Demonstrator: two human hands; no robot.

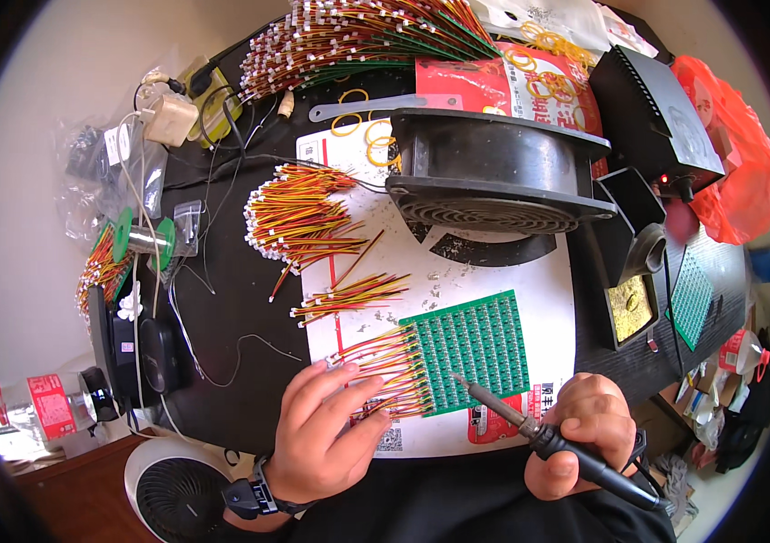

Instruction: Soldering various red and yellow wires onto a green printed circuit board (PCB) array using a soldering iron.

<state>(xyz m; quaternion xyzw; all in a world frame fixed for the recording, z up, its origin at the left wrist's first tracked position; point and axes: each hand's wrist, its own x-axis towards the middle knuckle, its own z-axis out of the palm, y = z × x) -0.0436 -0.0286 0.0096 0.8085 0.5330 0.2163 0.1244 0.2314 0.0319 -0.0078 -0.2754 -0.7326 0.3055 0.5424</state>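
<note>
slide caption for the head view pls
Left hand at wires along a green circuit board, right hand holding a soldering iron.

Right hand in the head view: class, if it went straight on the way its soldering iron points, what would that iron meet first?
Probably the green circuit board: the soldering iron's tip appears over it, though contact is unclear.
</note>
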